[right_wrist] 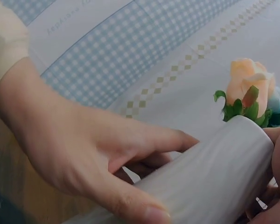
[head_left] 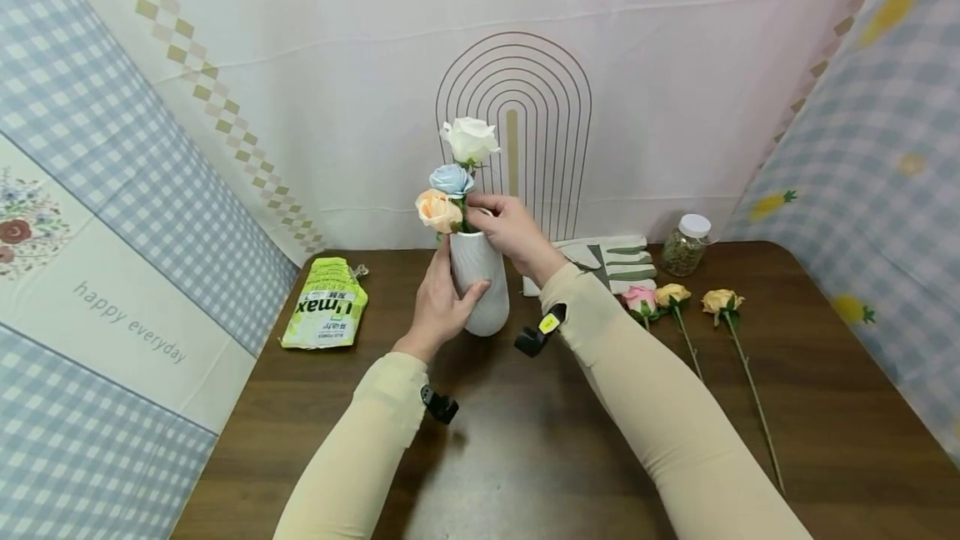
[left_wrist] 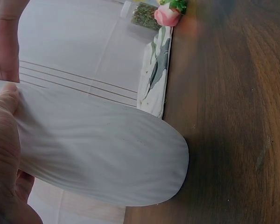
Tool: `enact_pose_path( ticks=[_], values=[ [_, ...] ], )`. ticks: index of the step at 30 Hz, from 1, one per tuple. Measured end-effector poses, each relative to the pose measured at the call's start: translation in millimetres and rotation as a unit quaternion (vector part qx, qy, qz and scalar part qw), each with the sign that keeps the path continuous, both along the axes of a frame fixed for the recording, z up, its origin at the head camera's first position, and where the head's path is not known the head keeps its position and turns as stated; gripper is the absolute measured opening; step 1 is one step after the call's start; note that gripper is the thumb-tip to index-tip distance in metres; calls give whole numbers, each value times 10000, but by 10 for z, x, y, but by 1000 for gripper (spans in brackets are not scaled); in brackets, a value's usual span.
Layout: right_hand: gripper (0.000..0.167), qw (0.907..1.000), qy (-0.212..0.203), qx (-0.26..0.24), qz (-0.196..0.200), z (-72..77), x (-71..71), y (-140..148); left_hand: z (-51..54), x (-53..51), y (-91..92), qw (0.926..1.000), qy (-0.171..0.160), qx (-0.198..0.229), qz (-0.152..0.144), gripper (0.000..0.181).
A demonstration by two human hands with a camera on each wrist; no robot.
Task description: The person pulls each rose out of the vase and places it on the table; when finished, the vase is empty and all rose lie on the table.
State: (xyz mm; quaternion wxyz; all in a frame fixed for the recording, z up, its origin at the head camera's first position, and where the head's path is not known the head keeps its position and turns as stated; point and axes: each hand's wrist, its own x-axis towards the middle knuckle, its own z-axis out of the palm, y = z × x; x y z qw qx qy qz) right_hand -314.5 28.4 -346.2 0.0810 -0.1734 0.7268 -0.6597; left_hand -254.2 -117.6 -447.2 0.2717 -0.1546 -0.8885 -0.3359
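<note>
Vase [head_left: 491, 298], white, tall and rounded at the base with a rippled surface, stands roughly upright over the brown wood-grain table [head_left: 495, 473], right at the centre of your clock face. Your left hand [head_left: 441, 302] grips it from eight o'clock, thumb across the front, fingers spread only as wide as the vase; their far ends are hidden behind it. Your right hand [head_left: 512, 230] is at one o'clock by the rim, fingers bent and close together beside the flower stems. You have them covered, so whether they pinch a stem cannot be told.

Above the rim, a white fabric-like rose [head_left: 471, 140] rises at twelve o'clock; a pale blue rose [head_left: 450, 180] and a peach rose [head_left: 437, 212] sit towards eleven, their lower stems out of sight. Your left wrist view cuts off the vase's mouth.

At nine o'clock lies a crumpled lime-green printed bag [head_left: 327, 307]. Towards three you have folded white-and-grey gloves [head_left: 626, 261], partly behind your right arm, a clear white-lidded jar [head_left: 681, 252], its contents hard to identify, a pink rose [head_left: 640, 298] and two yellow roses [head_left: 722, 302]. Your right sleeve [head_left: 645, 407] hides some stems.
</note>
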Motion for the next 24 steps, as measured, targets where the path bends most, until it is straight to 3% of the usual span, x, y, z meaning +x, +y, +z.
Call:
enact_pose_path(
  ticks=[7, 20, 24],
  values=[
    [30, 9993, -133, -340, -101, 6, 15, -39, -2, -4, -3, 10000, -6, 2, -11, 94],
    [28, 9933, -141, -740, -877, 53, 77, 93, -10, 6, 3, 9999, 148, -6, 17, 94],
    [16, 9876, -40, -1073, -1149, 65, 66, 151, -13, 1, 9, 9998, 192, -15, 48, 95]
  ],
)
